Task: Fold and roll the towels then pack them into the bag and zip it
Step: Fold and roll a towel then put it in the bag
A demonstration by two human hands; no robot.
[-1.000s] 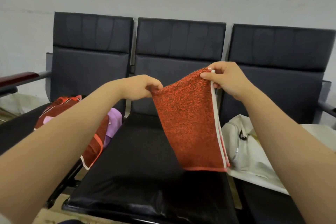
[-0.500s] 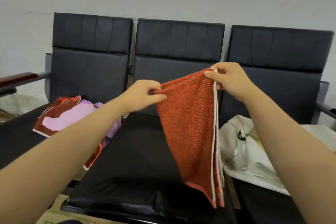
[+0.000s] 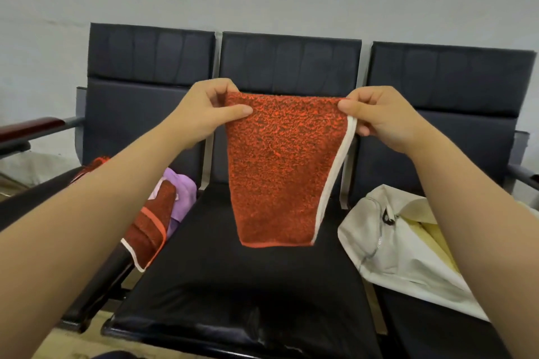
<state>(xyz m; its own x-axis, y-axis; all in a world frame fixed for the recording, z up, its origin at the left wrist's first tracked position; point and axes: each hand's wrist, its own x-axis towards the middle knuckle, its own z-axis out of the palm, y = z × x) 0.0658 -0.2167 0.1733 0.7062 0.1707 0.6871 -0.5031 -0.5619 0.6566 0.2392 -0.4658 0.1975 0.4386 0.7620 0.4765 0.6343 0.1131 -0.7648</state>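
Over black seat [image 3: 233, 285], red white-edged towel [image 3: 280, 172], corners pinched by left hand [image 3: 204, 114], right hand [image 3: 382, 119]

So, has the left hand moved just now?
Yes. The left hand rose and edged left: earlier it sat clearly below the seam of the middle chair back; now its knuckles reach that seam.

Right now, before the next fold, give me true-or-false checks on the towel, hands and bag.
1. The left hand and the right hand each pinch a top corner of the orange towel. True.
2. The orange towel lies flat on a seat. False: it hangs in the air above the middle seat.
3. The white bag rests on the right seat. True.
4. The white bag is zipped shut. False: its top gapes open.
5. A purple towel lies inside the bag. False: the purple towel lies on the left seat.
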